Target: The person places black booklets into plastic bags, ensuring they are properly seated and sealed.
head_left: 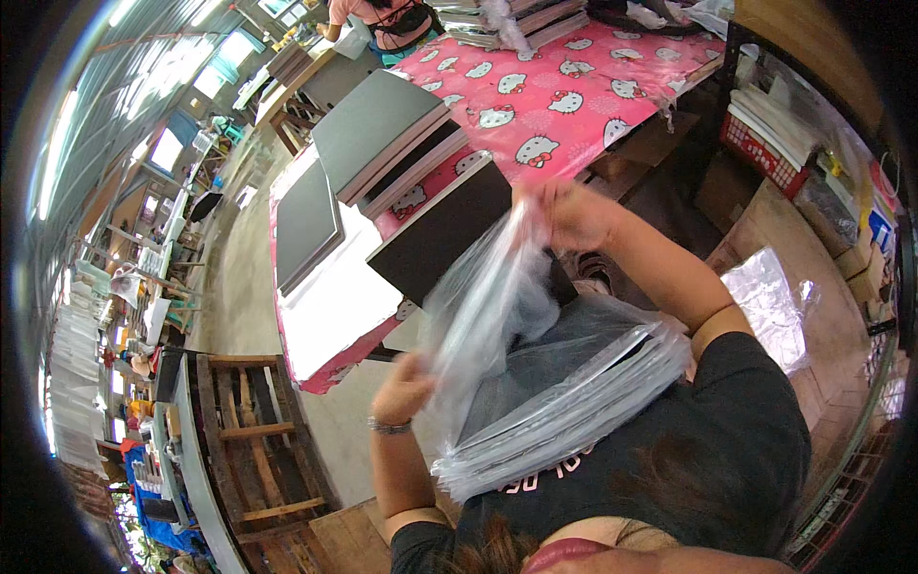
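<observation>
A clear plastic bag [483,301] is stretched between my two hands, its film wrinkled and partly smeared by motion. My left hand [406,385], with a bracelet at the wrist, pinches its lower left edge. Farther up, my right hand [566,215] is closed on the gathered top edge, beside the corner of a flat black board [442,234] on the table. Against my torso rests a thick bundle of clear plastic bags [574,407], its layered edges facing me. Whether the stretched bag is still joined to that bundle cannot be made out.
The table's pink patterned cover [535,110] bears a stack of dark grey boards [382,124], another flat dark piece [308,230] and piled bundles [516,21] at the back. A wooden pallet [253,430] lies left, a red basket [760,143] right. Another person [387,24] stands beyond.
</observation>
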The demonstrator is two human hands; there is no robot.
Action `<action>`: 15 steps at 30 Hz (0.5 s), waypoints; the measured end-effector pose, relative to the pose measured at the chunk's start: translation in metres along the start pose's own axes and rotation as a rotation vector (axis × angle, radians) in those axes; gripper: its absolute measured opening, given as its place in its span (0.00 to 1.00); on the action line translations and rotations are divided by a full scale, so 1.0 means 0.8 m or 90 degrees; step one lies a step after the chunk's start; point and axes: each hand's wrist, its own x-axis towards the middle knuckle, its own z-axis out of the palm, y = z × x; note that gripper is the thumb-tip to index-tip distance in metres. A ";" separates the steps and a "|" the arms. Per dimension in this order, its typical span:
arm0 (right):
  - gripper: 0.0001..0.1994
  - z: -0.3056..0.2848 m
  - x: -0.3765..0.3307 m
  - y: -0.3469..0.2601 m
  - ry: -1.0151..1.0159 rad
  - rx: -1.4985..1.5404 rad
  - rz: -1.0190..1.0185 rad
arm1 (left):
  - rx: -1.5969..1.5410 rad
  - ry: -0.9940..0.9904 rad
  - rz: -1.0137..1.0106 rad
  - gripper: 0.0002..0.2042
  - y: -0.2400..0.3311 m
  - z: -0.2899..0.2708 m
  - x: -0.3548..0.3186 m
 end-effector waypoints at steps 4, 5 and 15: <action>0.08 -0.044 -0.009 -0.001 -0.040 -0.147 0.184 | -0.197 0.170 0.220 0.10 0.021 0.010 0.014; 0.09 -0.049 -0.006 -0.001 -0.124 -0.375 0.262 | -0.323 0.161 0.314 0.07 0.031 -0.009 0.012; 0.09 -0.075 -0.016 0.003 0.069 -0.385 0.277 | -0.235 0.141 0.247 0.10 0.028 0.005 0.035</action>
